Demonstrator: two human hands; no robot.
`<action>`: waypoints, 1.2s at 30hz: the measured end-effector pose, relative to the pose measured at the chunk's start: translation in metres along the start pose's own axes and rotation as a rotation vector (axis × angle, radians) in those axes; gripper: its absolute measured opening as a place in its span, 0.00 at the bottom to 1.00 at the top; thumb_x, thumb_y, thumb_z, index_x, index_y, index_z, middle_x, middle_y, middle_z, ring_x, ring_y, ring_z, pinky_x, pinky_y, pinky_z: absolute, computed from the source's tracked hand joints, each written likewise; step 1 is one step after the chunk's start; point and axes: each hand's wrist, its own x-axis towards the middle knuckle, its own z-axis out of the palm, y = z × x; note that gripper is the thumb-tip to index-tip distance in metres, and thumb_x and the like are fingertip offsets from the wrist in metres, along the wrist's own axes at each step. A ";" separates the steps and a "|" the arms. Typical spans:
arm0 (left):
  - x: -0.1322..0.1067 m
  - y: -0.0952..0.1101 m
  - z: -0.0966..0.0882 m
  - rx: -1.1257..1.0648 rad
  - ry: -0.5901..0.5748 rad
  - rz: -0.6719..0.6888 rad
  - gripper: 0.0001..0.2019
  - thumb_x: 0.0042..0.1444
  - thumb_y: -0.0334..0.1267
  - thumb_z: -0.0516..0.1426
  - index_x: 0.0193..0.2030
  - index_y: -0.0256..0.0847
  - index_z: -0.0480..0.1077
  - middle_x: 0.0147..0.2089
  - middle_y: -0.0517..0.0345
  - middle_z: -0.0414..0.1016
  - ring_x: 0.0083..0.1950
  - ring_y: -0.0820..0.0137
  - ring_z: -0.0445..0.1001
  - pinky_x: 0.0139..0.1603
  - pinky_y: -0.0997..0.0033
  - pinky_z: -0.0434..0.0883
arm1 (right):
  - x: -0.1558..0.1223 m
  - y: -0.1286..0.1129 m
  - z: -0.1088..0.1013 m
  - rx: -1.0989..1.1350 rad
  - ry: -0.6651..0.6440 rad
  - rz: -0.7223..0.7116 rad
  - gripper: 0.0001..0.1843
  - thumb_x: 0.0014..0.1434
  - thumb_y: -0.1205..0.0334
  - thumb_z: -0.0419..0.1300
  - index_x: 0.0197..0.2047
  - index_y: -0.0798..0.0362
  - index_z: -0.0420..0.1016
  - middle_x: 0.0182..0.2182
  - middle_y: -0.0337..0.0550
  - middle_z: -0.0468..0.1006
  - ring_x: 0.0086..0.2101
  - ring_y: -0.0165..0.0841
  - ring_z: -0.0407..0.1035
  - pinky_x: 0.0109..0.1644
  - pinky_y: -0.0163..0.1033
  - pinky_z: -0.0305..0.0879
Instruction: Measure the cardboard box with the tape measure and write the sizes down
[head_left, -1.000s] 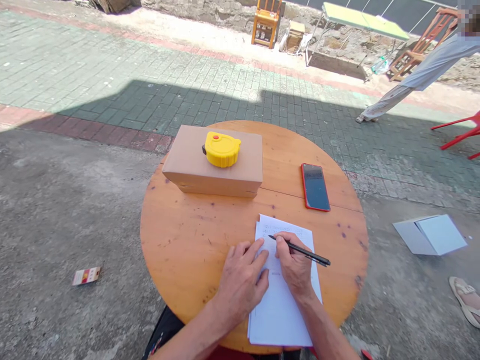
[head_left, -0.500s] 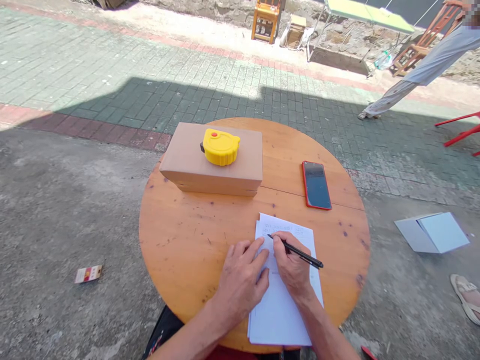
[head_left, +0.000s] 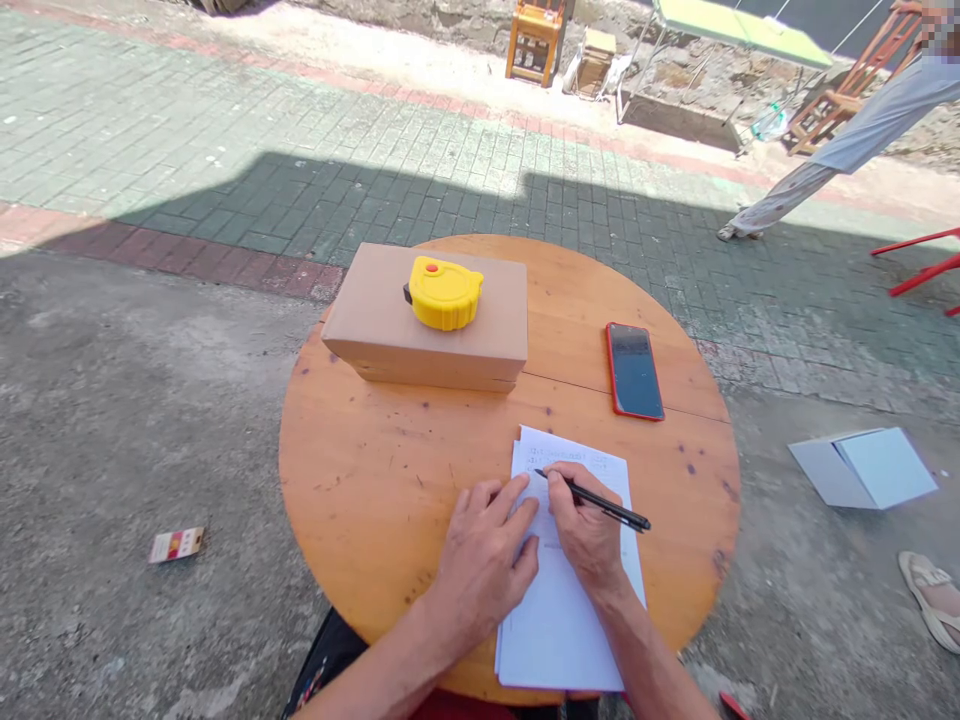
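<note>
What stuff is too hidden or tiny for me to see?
In the head view:
Writing on the papers: too small and faint to read.
Inside of the cardboard box: hidden by its walls and top.
Palm of the left hand: turned down, hidden by the hand.
Sandalled foot: cut off by the right edge.

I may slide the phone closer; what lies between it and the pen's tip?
From the tip of the pen to the phone: the top of the paper, then bare wooden tabletop, as the head view shows.
</note>
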 end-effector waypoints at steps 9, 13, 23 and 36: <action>-0.002 0.000 0.003 0.043 0.014 0.025 0.17 0.58 0.33 0.55 0.55 0.44 0.68 0.64 0.57 0.66 0.53 0.56 0.63 0.50 0.52 0.66 | 0.001 0.003 -0.004 0.199 0.077 0.144 0.10 0.60 0.58 0.55 0.32 0.53 0.74 0.16 0.32 0.67 0.19 0.28 0.62 0.24 0.33 0.60; -0.002 0.000 0.003 0.066 0.017 0.028 0.18 0.57 0.33 0.55 0.55 0.44 0.68 0.65 0.56 0.65 0.53 0.56 0.63 0.50 0.51 0.66 | 0.002 0.002 -0.005 0.189 0.075 0.138 0.09 0.60 0.59 0.56 0.33 0.53 0.74 0.17 0.32 0.68 0.18 0.28 0.61 0.23 0.33 0.59; -0.001 0.002 0.005 0.087 0.019 0.013 0.18 0.56 0.33 0.56 0.54 0.45 0.69 0.64 0.56 0.66 0.53 0.55 0.63 0.51 0.51 0.67 | 0.002 0.007 -0.009 0.133 0.021 0.084 0.10 0.60 0.58 0.55 0.33 0.52 0.74 0.16 0.33 0.68 0.19 0.28 0.61 0.24 0.34 0.60; 0.000 0.005 0.002 0.061 0.023 0.005 0.17 0.56 0.33 0.55 0.53 0.45 0.69 0.64 0.57 0.66 0.53 0.56 0.63 0.52 0.51 0.67 | 0.001 0.004 -0.006 0.068 0.011 0.039 0.10 0.61 0.59 0.55 0.32 0.52 0.75 0.16 0.33 0.67 0.19 0.29 0.62 0.25 0.35 0.61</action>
